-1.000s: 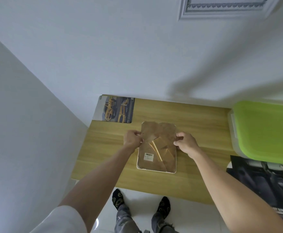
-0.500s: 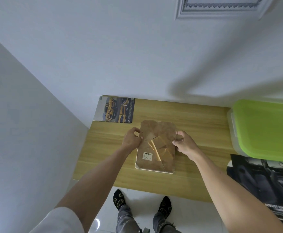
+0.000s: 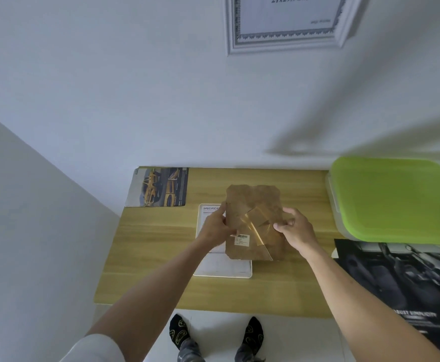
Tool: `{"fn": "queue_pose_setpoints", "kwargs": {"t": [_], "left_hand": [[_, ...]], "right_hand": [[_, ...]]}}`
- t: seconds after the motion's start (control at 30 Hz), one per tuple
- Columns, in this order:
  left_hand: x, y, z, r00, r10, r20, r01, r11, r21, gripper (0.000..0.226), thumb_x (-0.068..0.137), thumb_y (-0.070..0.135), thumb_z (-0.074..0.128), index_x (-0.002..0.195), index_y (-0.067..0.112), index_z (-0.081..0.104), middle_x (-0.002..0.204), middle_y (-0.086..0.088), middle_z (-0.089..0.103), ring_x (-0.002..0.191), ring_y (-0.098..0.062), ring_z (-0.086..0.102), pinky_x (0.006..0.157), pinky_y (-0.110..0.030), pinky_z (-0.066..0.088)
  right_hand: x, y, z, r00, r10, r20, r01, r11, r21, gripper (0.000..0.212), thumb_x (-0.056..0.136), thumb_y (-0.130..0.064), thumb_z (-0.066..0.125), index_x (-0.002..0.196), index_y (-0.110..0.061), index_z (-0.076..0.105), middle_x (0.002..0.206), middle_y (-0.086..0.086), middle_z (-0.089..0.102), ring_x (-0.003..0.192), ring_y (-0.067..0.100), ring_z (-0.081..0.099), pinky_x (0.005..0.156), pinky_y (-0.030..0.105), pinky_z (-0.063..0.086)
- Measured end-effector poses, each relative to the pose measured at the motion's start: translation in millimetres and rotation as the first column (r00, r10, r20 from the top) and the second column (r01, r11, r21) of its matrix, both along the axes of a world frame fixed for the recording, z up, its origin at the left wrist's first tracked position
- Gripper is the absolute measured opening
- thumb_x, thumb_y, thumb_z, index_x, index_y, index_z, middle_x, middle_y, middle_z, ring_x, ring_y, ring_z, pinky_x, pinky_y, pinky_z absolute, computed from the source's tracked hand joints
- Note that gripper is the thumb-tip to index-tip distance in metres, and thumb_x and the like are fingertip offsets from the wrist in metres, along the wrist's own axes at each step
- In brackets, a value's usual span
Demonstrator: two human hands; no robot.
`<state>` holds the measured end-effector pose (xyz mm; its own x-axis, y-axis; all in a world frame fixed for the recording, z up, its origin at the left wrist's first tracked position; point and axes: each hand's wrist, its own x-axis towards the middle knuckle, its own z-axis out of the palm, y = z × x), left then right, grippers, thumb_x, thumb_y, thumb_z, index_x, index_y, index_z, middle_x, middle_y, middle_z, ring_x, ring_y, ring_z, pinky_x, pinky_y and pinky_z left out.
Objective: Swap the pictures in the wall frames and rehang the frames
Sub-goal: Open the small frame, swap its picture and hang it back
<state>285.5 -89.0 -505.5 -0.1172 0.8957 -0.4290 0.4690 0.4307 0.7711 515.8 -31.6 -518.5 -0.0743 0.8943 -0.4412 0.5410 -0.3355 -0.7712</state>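
While both hands point(image 3: 215, 227) grip brown backing board point(image 3: 252, 205), wooden table point(image 3: 156, 246), white wall point(image 3: 135, 87).

Single head view; faces forward-down over table point(image 3: 161, 257); close.

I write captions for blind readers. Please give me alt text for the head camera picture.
Two hands, left hand and right hand, hold a brown backing board by its side edges above a white frame lying on a wooden table. A car picture, a green-lidded box and a dark poster lie around; another frame hangs on the wall.
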Motion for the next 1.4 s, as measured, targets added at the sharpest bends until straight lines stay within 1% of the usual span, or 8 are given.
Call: {"fn": "queue_pose_setpoints", "kwargs": {"t": [0.23, 0.37, 0.43, 0.7, 0.87, 1.0, 1.17, 1.4], "left_hand": [[63.7, 33.3, -12.5, 1.000, -0.001, -0.022, 0.002, 1.000, 0.020, 0.071, 0.078, 0.024, 0.076, 0.139, 0.031, 0.040, 0.086, 0.004, 0.069, 0.076, -0.011, 0.067, 0.052, -0.017, 0.048], [92.9, 47.7, -25.9, 0.994, -0.012, -0.108, 0.017, 0.999, 0.047, 0.057, 0.074, 0.028, 0.074, 0.126, 0.027, 0.051, 0.097, 0.001, 0.069, 0.088, -0.020, 0.068, 0.072, -0.038, 0.059], [104.9, 54.0, -28.2, 0.987, -0.053, -0.150, 0.060, 0.997, 0.044, 0.059, 0.074, 0.020, 0.072, 0.128, 0.023, 0.049, 0.106, -0.004, 0.065, 0.091, -0.022, 0.065, 0.070, -0.035, 0.058], [123.3, 70.9, -44.1, 0.923, -0.196, -0.331, 0.193, 0.980, -0.042, 0.057, 0.080, 0.009, 0.070, 0.130, 0.008, 0.043, 0.127, -0.012, 0.041, 0.103, -0.033, 0.057, 0.085, -0.042, 0.054], [127.1, 76.9, -50.0, 0.858, -0.257, -0.444, 0.241, 0.966, -0.095, 0.037, 0.085, 0.015, 0.068, 0.118, 0.001, 0.055, 0.129, -0.013, 0.040, 0.115, -0.034, 0.047, 0.091, -0.045, 0.051], [131.7, 78.1, -48.6, 0.815, -0.295, -0.498, 0.263, 0.955, -0.135, 0.022, 0.088, 0.013, 0.067, 0.100, -0.005, 0.063, 0.130, -0.015, 0.038, 0.120, -0.036, 0.041, 0.093, -0.044, 0.048], [124.9, 74.9, -46.4, 0.836, -0.304, -0.458, 0.290, 0.952, -0.102, 0.031, 0.086, 0.013, 0.065, 0.113, -0.002, 0.057, 0.129, -0.016, 0.039, 0.118, -0.038, 0.046, 0.092, -0.045, 0.049], [62.5, 37.6, -33.1, 0.874, -0.117, -0.471, 0.212, 0.965, 0.154, 0.047, 0.095, 0.021, 0.059, 0.139, 0.011, 0.047, 0.137, -0.008, 0.043, 0.115, -0.027, 0.053, 0.088, -0.044, 0.052]], "right_hand": [[57.7, 12.8, -2.8, 0.999, -0.030, 0.025, 0.029, 0.999, 0.022, 0.061, 0.083, -0.018, 0.077, 0.138, -0.021, 0.050, 0.099, -0.010, 0.066, 0.089, 0.006, 0.063, 0.071, 0.020, 0.046], [76.2, 17.3, -20.7, 0.987, 0.075, 0.142, -0.073, 0.997, -0.019, 0.087, 0.055, -0.043, 0.085, 0.133, -0.027, 0.049, 0.122, 0.004, 0.059, 0.106, 0.018, 0.064, 0.093, 0.034, 0.053], [80.9, 19.0, -30.0, 0.974, 0.068, 0.217, -0.068, 0.998, -0.009, 0.092, 0.065, -0.036, 0.085, 0.144, -0.020, 0.041, 0.134, 0.009, 0.047, 0.122, 0.025, 0.054, 0.108, 0.040, 0.044], [73.5, 25.3, -37.4, 0.925, 0.050, 0.378, -0.118, 0.980, 0.158, 0.038, 0.095, -0.006, 0.062, 0.129, 0.006, 0.051, 0.135, 0.016, 0.048, 0.123, 0.030, 0.047, 0.100, 0.030, 0.039], [73.0, 35.3, -52.8, 0.882, 0.105, 0.460, -0.213, 0.959, 0.188, 0.025, 0.089, -0.001, 0.064, 0.114, 0.000, 0.058, 0.125, 0.010, 0.053, 0.110, 0.029, 0.049, 0.090, 0.033, 0.046], [70.8, 32.8, -64.8, 0.821, 0.135, 0.555, -0.283, 0.940, 0.190, 0.034, 0.090, -0.006, 0.065, 0.122, -0.006, 0.059, 0.136, 0.008, 0.047, 0.118, 0.029, 0.044, 0.095, 0.036, 0.048], [68.8, 28.7, -67.8, 0.817, 0.106, 0.567, -0.285, 0.929, 0.236, 0.033, 0.095, -0.012, 0.060, 0.125, -0.002, 0.054, 0.135, 0.012, 0.045, 0.121, 0.032, 0.044, 0.094, 0.040, 0.050], [29.6, 1.6, -51.0, 0.836, 0.089, 0.542, -0.369, 0.822, 0.434, 0.031, 0.093, -0.021, 0.063, 0.123, -0.011, 0.062, 0.126, 0.013, 0.058, 0.116, 0.034, 0.053, 0.090, 0.048, 0.053]]}}
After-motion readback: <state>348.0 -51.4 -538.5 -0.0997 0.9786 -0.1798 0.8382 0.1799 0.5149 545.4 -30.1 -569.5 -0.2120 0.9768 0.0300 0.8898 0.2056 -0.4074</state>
